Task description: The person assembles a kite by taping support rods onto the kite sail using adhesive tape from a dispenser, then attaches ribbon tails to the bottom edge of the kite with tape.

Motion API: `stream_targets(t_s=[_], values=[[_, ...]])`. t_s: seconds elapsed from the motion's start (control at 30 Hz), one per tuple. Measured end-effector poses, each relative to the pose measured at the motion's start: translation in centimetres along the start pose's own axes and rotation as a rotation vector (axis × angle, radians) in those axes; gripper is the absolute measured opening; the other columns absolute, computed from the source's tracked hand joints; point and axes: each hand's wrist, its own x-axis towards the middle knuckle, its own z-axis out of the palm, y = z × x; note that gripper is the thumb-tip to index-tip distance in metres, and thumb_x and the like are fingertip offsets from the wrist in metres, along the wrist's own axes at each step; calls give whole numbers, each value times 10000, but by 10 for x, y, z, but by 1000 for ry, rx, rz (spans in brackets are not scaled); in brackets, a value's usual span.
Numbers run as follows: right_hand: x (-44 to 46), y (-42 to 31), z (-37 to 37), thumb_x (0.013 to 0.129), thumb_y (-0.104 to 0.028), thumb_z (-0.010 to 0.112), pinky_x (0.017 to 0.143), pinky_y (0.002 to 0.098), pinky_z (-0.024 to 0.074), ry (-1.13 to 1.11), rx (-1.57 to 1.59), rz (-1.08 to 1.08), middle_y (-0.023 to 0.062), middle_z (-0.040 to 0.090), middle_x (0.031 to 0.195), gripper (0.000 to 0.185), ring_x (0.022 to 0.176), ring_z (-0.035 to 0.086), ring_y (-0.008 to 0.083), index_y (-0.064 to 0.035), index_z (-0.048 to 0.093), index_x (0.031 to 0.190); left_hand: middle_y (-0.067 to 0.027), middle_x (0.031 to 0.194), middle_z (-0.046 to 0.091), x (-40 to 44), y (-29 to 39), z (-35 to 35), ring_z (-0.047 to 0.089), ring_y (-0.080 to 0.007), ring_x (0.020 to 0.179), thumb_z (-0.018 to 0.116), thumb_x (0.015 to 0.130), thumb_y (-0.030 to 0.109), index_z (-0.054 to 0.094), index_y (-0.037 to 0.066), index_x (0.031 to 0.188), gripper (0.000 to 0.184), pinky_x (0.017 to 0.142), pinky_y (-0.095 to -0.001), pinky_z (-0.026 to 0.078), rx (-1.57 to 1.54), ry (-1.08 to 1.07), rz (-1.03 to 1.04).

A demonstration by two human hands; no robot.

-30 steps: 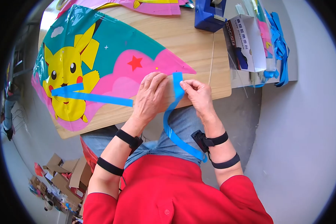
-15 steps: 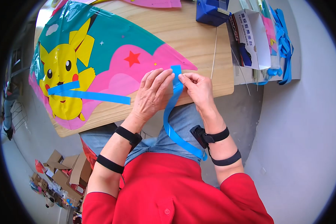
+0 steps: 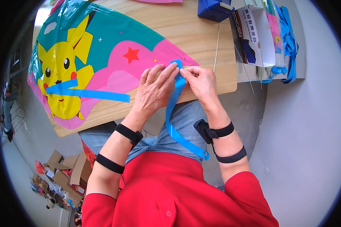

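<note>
A blue ribbon (image 3: 172, 109) runs from my fingertips at the table's front edge down over my lap, its top end lying by the pointed corner of a printed plastic kite sheet (image 3: 98, 56). My left hand (image 3: 154, 87) has its fingers bent together against the ribbon's left edge; its thumb is hidden. With thumb and forefinger, my right hand (image 3: 201, 83) pinches the ribbon's right edge. The kite sheet is teal and pink with a yellow cartoon figure. A second blue strip (image 3: 102, 95), folded over at its left end, lies across it.
The wooden table (image 3: 147, 19) carries a blue tape dispenser (image 3: 215, 9) at the back. To the right are an open tape dispenser box (image 3: 267, 49), a bundle of blue ribbons (image 3: 290, 45) and a thin white rod (image 3: 216, 49). Cardboard boxes (image 3: 79, 170) stand on the floor at left.
Both hands have shifted slightly away from me with the ribbon's top end, which now tilts a little to the left. The view has moved slightly.
</note>
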Motion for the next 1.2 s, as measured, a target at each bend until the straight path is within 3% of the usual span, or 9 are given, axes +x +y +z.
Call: stream_targets(t_s=[0.57, 0.67, 0.77, 0.87, 0.97, 1.2], values=[[1, -2, 0, 807, -194, 748, 487, 265, 451, 7, -43, -26, 53, 651, 584, 200, 517, 587, 90, 2, 726, 769, 57, 1426, 428, 0, -1, 1, 419, -197, 1257, 667, 717, 163, 507, 149, 1346, 648, 1082, -377, 287, 43, -36, 5], [-8, -16, -9, 813, -198, 740, 507, 281, 465, 20, -175, -65, 57, 640, 579, 176, 543, 620, 142, -24, 730, 787, 55, 1422, 433, 1, -2, -4, 425, -200, 1250, 662, 720, 161, 525, 143, 1328, 624, 1082, -378, 292, 6, -80, -5], [-19, -15, -16, 831, -162, 710, 555, 315, 494, 279, -515, -367, 65, 657, 690, 122, 617, 642, 209, -58, 728, 893, 56, 1422, 435, 0, -4, 0, 427, -198, 1247, 661, 711, 167, 523, 143, 1333, 637, 1087, -380, 289, 50, -67, 17], [-15, -1, -12, 821, -87, 669, 603, 347, 513, 275, -510, -754, 62, 632, 814, 207, 693, 631, 240, -90, 702, 1025, 61, 1428, 448, 2, 0, -1, 410, -184, 1278, 632, 714, 136, 530, 133, 1342, 636, 1096, -368, 268, -34, -37, -22], [-7, 1, -13, 788, -29, 635, 604, 362, 521, 154, -603, -917, 62, 587, 856, 298, 721, 617, 226, -91, 682, 1076, 60, 1423, 457, 1, -1, -2, 415, -183, 1275, 637, 712, 144, 531, 134, 1341, 637, 1100, -369, 262, -19, -56, -24], [-2, 11, -14, 776, -49, 608, 649, 347, 520, 111, -808, -1038, 68, 541, 849, 340, 781, 605, 222, -53, 659, 1112, 27, 1402, 462, -1, -5, 0, 425, -200, 1264, 626, 735, 161, 529, 120, 1329, 604, 1083, -382, 306, -51, 6, -28]])
